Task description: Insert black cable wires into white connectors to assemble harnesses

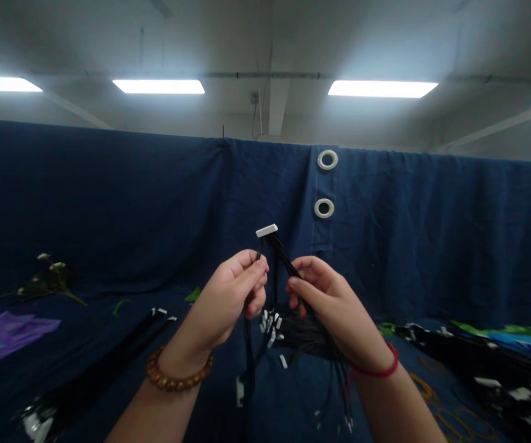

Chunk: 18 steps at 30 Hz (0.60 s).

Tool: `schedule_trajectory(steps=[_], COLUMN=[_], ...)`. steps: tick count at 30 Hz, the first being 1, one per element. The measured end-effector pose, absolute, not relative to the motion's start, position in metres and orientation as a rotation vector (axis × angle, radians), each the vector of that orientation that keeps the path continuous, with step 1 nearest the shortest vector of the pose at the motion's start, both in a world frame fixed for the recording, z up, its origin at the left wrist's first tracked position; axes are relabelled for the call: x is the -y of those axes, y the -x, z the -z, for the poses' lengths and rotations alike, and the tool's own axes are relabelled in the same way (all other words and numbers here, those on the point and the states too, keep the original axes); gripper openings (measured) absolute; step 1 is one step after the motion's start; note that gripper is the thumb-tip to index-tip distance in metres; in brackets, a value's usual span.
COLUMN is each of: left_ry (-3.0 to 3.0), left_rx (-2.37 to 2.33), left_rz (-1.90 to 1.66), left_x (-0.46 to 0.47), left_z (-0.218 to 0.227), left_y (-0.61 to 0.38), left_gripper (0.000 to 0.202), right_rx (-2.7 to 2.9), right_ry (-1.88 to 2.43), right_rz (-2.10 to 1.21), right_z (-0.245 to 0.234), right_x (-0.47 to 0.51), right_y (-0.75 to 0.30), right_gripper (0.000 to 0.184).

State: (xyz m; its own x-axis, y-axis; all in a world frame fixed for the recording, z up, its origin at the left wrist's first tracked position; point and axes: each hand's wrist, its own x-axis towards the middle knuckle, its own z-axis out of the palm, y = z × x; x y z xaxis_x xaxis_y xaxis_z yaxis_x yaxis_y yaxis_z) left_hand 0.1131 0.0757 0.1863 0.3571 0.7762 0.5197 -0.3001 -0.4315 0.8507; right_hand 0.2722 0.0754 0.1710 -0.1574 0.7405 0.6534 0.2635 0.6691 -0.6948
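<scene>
A wire harness with a long white connector [266, 231] is held up in front of me, its black wires [282, 253] spreading downward from the connector. My left hand [242, 283] pinches a thin part of these wires just below the connector's left end. The thicker bundle runs through the closed fingers of my right hand [323, 289]. Below my left hand, a dark strand hangs with another white connector [240, 392] at its end. Loose wire ends [348, 423] dangle under my right hand. Behind the hands lies a pile of black wires with small white connectors [271, 326].
Bundled black cables [103, 363] with white ends lie at left, near purple plastic [9, 335] and white flowers [55, 271]. More cables [491, 375] and yellow rubber bands [463, 424] lie at right. A blue curtain [131, 203] with white rings stands behind.
</scene>
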Motion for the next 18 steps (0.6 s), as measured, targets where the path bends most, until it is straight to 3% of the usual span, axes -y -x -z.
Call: schedule_trajectory(steps=[10, 18], left_ry=[-1.792, -1.932], left_rx=[-0.472, -0.619], left_rz=[-1.016, -1.023], left_x=[-0.068, -0.071], left_z=[-0.182, -0.185], left_y=[-0.117, -0.103], left_gripper=[0.019, 0.018], right_rx=[1.616, 1.839], right_ry=[0.788, 0.844], right_rz=[0.233, 0.088], right_z=[-0.164, -0.178], right_x=[-0.068, -0.047], right_y=[-0.263, -0.269], right_gripper=[0.014, 0.014])
